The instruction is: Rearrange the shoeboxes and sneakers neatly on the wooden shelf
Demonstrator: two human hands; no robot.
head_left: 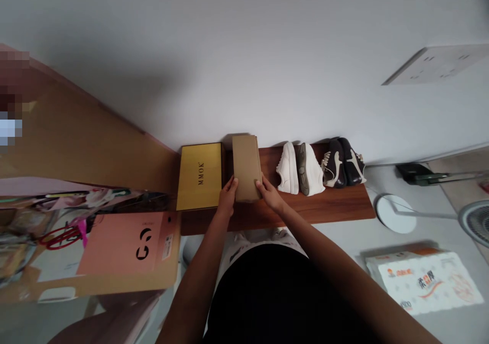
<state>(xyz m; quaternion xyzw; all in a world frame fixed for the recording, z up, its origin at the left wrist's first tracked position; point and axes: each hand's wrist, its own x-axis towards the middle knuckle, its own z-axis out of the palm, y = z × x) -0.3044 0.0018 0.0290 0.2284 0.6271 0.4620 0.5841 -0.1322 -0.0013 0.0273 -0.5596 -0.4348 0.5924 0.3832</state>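
A plain brown cardboard box (246, 166) lies on a low wooden shelf (328, 206) against the white wall. My left hand (228, 195) grips its near left corner and my right hand (269, 191) grips its near right corner, fingers closed on the sides. A yellow box marked MMOK (199, 176) lies just left of it. To the right stand a pair of white sneakers (300, 170) and a pair of dark shoes (343, 163).
A pink and brown carton (126, 245) with clutter sits at left. On the floor at right are a white round lamp base (395, 213), a pack of tissue paper (424, 280) and a fan's edge (476, 222). A wall socket plate (439, 64) is above.
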